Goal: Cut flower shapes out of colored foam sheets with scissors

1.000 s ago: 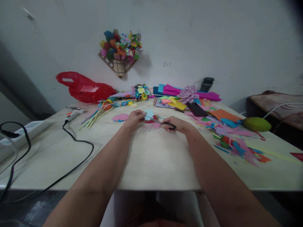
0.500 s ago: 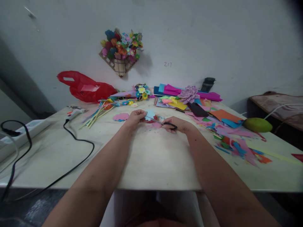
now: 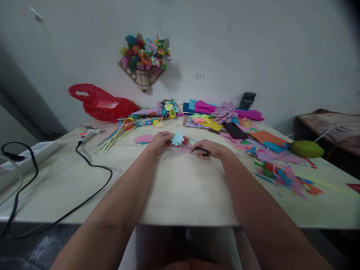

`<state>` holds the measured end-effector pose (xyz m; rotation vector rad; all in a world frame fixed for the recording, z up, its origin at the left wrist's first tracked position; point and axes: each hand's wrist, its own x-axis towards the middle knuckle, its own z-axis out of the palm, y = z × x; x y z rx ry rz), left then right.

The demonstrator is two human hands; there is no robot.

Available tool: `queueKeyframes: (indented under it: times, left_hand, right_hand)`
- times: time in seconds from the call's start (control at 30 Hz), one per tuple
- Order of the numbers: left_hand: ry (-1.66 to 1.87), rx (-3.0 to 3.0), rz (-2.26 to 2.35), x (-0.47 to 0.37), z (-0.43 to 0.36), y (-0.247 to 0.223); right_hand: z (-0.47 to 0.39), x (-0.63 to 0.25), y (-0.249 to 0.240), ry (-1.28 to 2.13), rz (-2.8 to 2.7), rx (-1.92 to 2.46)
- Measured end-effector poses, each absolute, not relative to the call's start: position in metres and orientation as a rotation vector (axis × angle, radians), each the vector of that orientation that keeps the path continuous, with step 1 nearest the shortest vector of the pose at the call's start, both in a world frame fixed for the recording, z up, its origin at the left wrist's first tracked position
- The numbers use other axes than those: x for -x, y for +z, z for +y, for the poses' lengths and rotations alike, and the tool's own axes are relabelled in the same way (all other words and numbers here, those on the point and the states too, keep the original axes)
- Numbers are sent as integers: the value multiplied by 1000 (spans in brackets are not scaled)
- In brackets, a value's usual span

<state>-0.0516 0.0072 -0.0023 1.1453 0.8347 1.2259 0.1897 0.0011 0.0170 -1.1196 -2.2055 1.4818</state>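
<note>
Near the middle of the table, my left hand [image 3: 162, 141] pinches a light blue scalloped paper piece [image 3: 177, 138] with red material showing behind its right side. My right hand [image 3: 206, 147] is closed round the black handles of a pair of scissors [image 3: 201, 151]. The blades point left, toward the lower edge of the blue piece. Small pink and blue scraps lie under and beside the blades. A pink scalloped piece [image 3: 144, 139] with blue beneath it rests on the table left of my left hand.
A glue gun [image 3: 91, 132] with a black cable and a power strip [image 3: 26, 159] are at the left. Behind sits a red plastic bag [image 3: 108, 108]. Coloured sheets, a dark phone-like object [image 3: 235, 130], scraps and a green fruit [image 3: 306, 149] spread over the right.
The blue piece has turned slightly between my left fingers, and the scissor blades have shifted a little. Both hands stay in nearly the same place.
</note>
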Motion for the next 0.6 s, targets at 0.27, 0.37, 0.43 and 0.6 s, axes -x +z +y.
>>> queueKeyframes:
  times: [0.27,0.37,0.43,0.6]
  left_hand:
    - [1266,-1174,870,51,9,-3]
    - [1266,-1171,894,49,7,-1]
    - [1266,-1167,906,48,5,1]
    - [1256,-1187,917,46,3,3]
  right_hand:
    - [11,-193,8,1470,-2236,1089]
    - [10,-193,9,1475,-2240,1094]
    - [9,-193,10,1472,-2248,1082]
    - [8,-193,10,1459,-2261,1086]
